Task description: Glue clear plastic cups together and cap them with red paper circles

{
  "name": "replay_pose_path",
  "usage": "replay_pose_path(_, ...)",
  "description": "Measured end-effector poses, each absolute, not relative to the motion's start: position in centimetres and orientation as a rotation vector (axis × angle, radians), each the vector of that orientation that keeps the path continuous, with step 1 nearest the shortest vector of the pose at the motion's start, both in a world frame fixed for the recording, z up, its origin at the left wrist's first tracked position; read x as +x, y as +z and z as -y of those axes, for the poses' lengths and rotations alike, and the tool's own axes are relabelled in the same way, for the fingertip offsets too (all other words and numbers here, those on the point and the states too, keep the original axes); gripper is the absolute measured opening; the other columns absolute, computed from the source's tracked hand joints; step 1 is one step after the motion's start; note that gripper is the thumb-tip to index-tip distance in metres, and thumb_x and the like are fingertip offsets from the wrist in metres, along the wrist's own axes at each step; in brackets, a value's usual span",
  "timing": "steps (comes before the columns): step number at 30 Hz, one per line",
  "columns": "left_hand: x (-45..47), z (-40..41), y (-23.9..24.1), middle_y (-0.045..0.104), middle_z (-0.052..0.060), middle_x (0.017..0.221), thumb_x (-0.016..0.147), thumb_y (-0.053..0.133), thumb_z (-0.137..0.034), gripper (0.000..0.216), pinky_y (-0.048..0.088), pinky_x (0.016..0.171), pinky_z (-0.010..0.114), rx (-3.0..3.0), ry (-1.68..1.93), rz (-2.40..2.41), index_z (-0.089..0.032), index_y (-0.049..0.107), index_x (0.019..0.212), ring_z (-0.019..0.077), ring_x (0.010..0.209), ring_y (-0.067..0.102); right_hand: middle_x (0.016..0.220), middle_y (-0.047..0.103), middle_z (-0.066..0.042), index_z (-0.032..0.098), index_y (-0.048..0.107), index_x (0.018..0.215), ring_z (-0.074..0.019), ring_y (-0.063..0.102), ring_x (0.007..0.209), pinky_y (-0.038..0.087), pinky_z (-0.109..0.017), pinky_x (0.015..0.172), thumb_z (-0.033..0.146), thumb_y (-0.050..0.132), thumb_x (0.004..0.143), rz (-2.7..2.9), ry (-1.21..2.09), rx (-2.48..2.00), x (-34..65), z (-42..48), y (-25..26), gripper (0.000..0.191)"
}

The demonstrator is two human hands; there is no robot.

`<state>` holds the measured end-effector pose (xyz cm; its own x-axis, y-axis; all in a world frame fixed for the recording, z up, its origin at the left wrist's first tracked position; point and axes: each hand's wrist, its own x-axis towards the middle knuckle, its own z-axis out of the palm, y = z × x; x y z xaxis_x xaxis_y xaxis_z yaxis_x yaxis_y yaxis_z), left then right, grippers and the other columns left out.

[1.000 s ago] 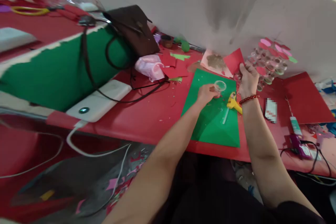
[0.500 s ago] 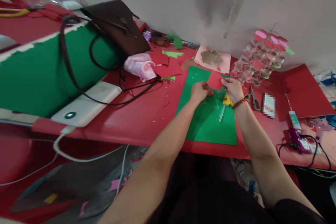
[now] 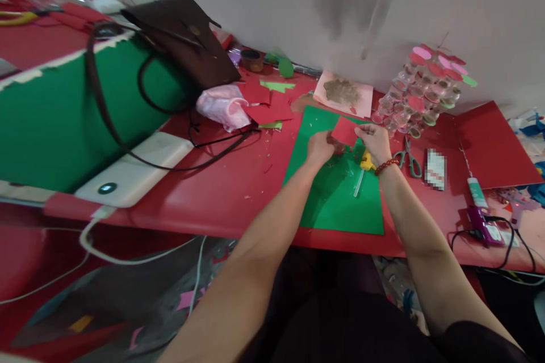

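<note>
Working over green sheet (image 3: 336, 210), both hands closed.
Glue gun (image 3: 366, 161) nearest, two o'clock from sheet's middle; left hand (image 3: 320, 147), eleven, curled round mostly hidden cup (image 3: 339, 148); right hand (image 3: 374, 140), half past one, fingertips pinching red square (image 3: 344, 131) at twelve; stacked cups (image 3: 415, 91) beyond, along same bearing.

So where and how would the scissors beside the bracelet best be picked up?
Probably take the scissors by the handle loops, coming from the person's near side: the loops lie toward the person, while the blades point away.
</note>
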<state>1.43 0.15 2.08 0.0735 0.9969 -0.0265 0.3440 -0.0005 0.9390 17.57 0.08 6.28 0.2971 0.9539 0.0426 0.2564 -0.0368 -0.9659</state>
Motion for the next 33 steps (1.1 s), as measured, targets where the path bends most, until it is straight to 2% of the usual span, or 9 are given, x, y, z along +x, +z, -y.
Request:
replay_pose_path(9, 1.5, -0.3, 2.3, 0.082, 0.012, 0.101, 0.071, 0.087, -0.019, 0.033, 0.057, 0.086, 0.033, 1.556, 0.943, -1.463, -0.013, 0.081, 0.103, 0.0296, 0.099, 0.076, 0.066, 0.063, 0.003, 0.018, 0.065, 0.076, -0.0103, 0.055, 0.063, 0.048, -0.027, 0.065, 0.039, 0.082, 0.068, 1.152, 0.826, -1.512, 17.2, 0.7, 6.0, 0.027)
replay_pose_path(15, 1.5, -0.2, 2.4, 0.081, 0.019, 0.115, 0.081, 0.078, -0.017, 0.032, 0.056, 0.092, 0.034, 1.58, 0.888, -1.505, -0.011, 0.081, 0.112, 0.032, 0.112, 0.075, 0.069, 0.067, 0.001, 0.019, 0.067, 0.078, -0.0119, 0.057, 0.062, 0.048, -0.026, 0.06, 0.051, 0.084, 0.067, 1.174, 0.758, -1.552, 16.8, 0.8, 5.3, 0.038)
replay_pose_path(19, 1.6, -0.3, 2.2, 0.081, 0.018, 0.116, 0.081, 0.075, -0.014, 0.033, 0.056, 0.093, 0.033, 1.58, 0.891, -1.498, -0.011, 0.08, 0.114, 0.0308, 0.113, 0.075, 0.073, 0.07, -0.002, 0.019, 0.066, 0.082, -0.0159, 0.065, 0.07, 0.053, -0.029, 0.066, 0.05, 0.082, 0.072, 1.214, 0.702, -1.571, 17.1, 0.9, 5.0, 0.036)
replay_pose_path(22, 1.7, -0.4, 2.0, 0.081, 0.017, 0.113, 0.081, 0.074, -0.013, 0.031, 0.056, 0.092, 0.033, 1.578, 0.903, -1.498, -0.011, 0.081, 0.111, 0.0308, 0.112, 0.075, 0.077, 0.071, -0.002, 0.019, 0.068, 0.096, -0.0187, 0.068, 0.073, 0.056, -0.035, 0.074, 0.045, 0.078, 0.079, 1.329, 0.599, -1.667, 17.7, 1.3, 5.4, 0.032)
replay_pose_path(24, 1.7, -0.4, 2.0, 0.082, 0.016, 0.108, 0.079, 0.076, -0.013, 0.027, 0.057, 0.089, 0.033, 1.554, 0.911, -1.494, -0.011, 0.081, 0.105, 0.0307, 0.108, 0.076, 0.088, 0.075, -0.006, 0.019, 0.07, 0.106, -0.0221, 0.07, 0.084, 0.058, -0.041, 0.085, 0.037, 0.073, 0.084, 1.469, 0.398, -1.715, 17.9, 1.7, 5.9, 0.028)
replay_pose_path(26, 1.7, -0.4, 2.0, 0.083, 0.014, 0.101, 0.075, 0.078, -0.012, 0.022, 0.057, 0.086, 0.032, 1.519, 0.916, -1.469, -0.012, 0.082, 0.096, 0.0299, 0.102, 0.077, 0.112, 0.077, -0.012, 0.019, 0.072, 0.117, -0.0274, 0.07, 0.109, 0.053, -0.048, 0.102, 0.031, 0.065, 0.092, 1.683, 0.187, -1.663, 17.8, 2.2, 6.4, 0.029)
replay_pose_path(27, 1.7, -0.4, 2.0, 0.083, 0.014, 0.098, 0.074, 0.079, -0.012, 0.019, 0.057, 0.085, 0.032, 1.503, 0.92, -1.462, -0.012, 0.081, 0.092, 0.0295, 0.099, 0.077, 0.128, 0.073, -0.014, 0.02, 0.071, 0.125, -0.0297, 0.065, 0.125, 0.048, -0.051, 0.112, 0.03, 0.06, 0.095, 1.819, 0.12, -1.608, 17.6, 2.5, 6.5, 0.033)
replay_pose_path(30, 1.6, -0.6, 1.9, 0.083, 0.014, 0.1, 0.075, 0.076, -0.015, 0.017, 0.057, 0.086, 0.035, 1.503, 0.928, -1.468, -0.012, 0.08, 0.091, 0.0301, 0.099, 0.076, 0.163, 0.052, -0.008, 0.029, 0.058, 0.15, -0.0308, 0.037, 0.158, 0.025, -0.058, 0.13, 0.037, 0.054, 0.102, 2.246, 0.113, -1.488, 16.6, 3.1, 6.4, 0.049)
replay_pose_path(33, 1.4, -0.7, 1.8, 0.082, 0.015, 0.106, 0.074, 0.074, -0.013, 0.02, 0.056, 0.09, 0.037, 1.52, 0.909, -1.465, -0.014, 0.08, 0.094, 0.0306, 0.103, 0.077, 0.173, 0.037, -0.004, 0.033, 0.046, 0.16, -0.0305, 0.024, 0.164, 0.012, -0.059, 0.134, 0.048, 0.057, 0.101, 2.45, 0.145, -1.508, 16.1, 3.2, 5.9, 0.061)
